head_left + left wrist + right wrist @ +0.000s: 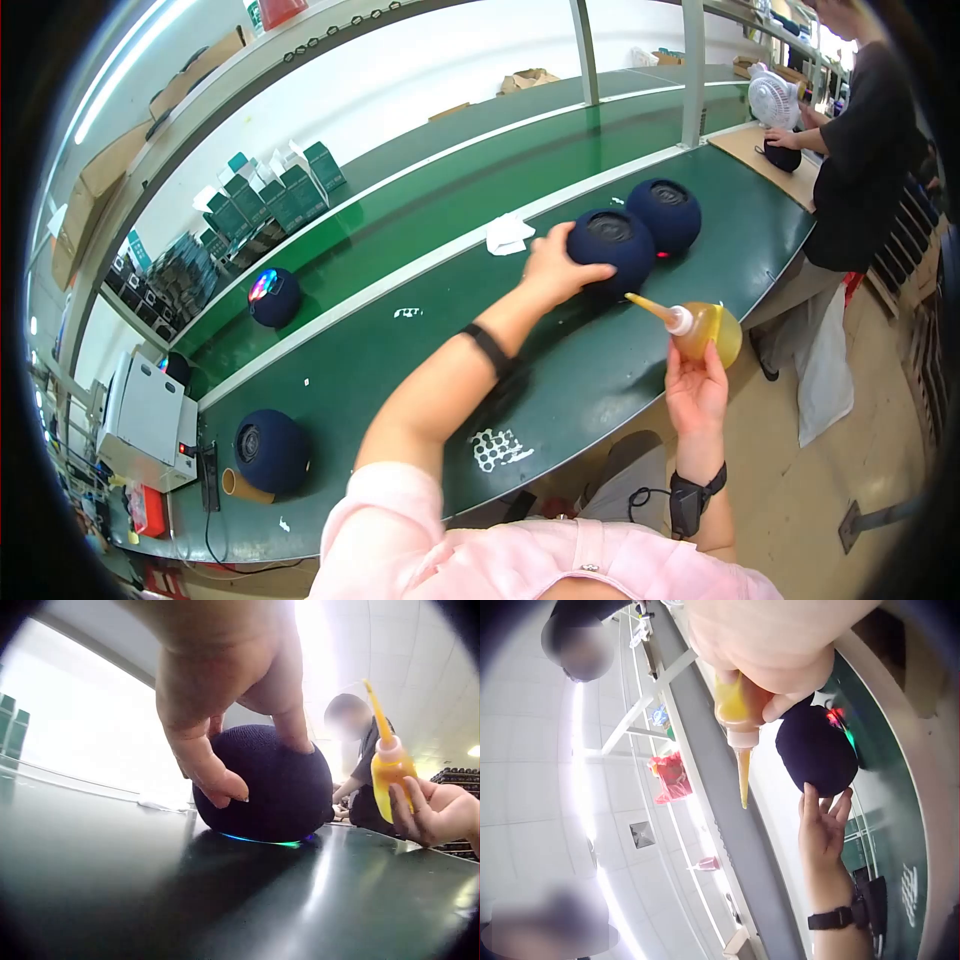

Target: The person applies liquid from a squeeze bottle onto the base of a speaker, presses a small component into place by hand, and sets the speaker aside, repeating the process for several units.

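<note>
The left hand [560, 268] grips a round, dark blue fabric-covered speaker [612, 250], thumb and fingers on its sides. In the left wrist view this speaker [262, 784] stands low over the green surface, coloured light glowing at its base; its top shows a dark emblem in the head view. A similar speaker [665, 214] is right behind it. The right hand [697, 395] holds a squeeze bottle [712, 335] of yellow liquid, its long nozzle pointing toward the gripped speaker. In the right wrist view the bottle [741, 705] has its nozzle pointing down the picture.
A third speaker [272, 450] stands at the table's left, beside a cardboard tube [245, 487] and a white machine [150, 420]. Another, lit, speaker [274, 297] sits on the lower green strip behind. White paper [509, 234] lies near the rail. Another person [868, 130] works at the far right.
</note>
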Motion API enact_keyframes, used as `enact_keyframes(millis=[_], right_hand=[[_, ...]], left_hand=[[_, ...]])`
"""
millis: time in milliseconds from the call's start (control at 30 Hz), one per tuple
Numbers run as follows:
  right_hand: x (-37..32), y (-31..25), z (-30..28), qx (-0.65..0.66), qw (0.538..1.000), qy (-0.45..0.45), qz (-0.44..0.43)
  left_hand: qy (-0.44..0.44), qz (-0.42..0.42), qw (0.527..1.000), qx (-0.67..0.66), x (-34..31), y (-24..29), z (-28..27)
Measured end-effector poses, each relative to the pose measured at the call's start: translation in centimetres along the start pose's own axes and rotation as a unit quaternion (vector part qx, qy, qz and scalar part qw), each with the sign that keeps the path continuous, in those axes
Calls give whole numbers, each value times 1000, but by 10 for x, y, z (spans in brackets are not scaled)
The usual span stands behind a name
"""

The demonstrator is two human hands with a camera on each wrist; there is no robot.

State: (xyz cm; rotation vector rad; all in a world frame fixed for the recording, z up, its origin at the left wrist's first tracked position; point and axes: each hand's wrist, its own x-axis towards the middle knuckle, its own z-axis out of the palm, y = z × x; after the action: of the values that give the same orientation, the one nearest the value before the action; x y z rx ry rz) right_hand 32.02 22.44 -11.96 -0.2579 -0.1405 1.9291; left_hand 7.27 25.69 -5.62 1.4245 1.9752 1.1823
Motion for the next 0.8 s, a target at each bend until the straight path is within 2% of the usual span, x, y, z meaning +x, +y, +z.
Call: enact_keyframes(millis=[33,100,133,167,233,300,333,367,400,467,533,567,633,667,700,767,800], right_hand=[[4,-4,-2,-1,1000,0,2],[10,-11,-9,-5,999,4,-37],[13,-15,-13,-8,999,-6,-30],[14,-19,-16,-13,1000,-4,-17],[15,-20,-17,-16,1000,-13,-14],[16,-17,-14,-22,1000,-7,8],[19,-16,-14,-7,999,-25,19],[23,-12,-14,9,999,-43,30],[28,-7,-14,5,997,-46,59],[34,5,-13,-4,995,-77,63],[37,19,-10,-5,987,-112,116],[38,25,-8,2,981,-144,133],[40,37,-6,-3,980,-140,139],[41,41,-6,-6,979,-138,147],[38,45,-5,-9,979,-135,153],[36,52,-3,-10,979,-128,156],[35,54,-1,-14,980,-120,156]], left_hand=[[40,5,999,24,18,0,22],[35,-6,999,-39,52,5,54],[-15,-22,983,-181,61,8,65],[-58,-36,945,-321,65,11,71],[-72,-39,947,-311,55,27,61],[-2,53,989,-138,50,14,57],[-113,-52,980,-158,-2,55,2],[-108,-54,981,-150,-21,53,-18],[-90,25,987,-131,-37,40,-34],[-67,89,986,-121,-104,40,-95],[28,156,987,35,-171,34,-151],[86,191,972,109,-199,29,-177],[195,74,956,204,-249,14,-224],[280,-28,921,267,-270,4,-243],[356,-82,852,376,-292,-18,-264],[397,-237,749,474,-326,-51,-295],[357,-322,723,496,-341,-71,-304]])
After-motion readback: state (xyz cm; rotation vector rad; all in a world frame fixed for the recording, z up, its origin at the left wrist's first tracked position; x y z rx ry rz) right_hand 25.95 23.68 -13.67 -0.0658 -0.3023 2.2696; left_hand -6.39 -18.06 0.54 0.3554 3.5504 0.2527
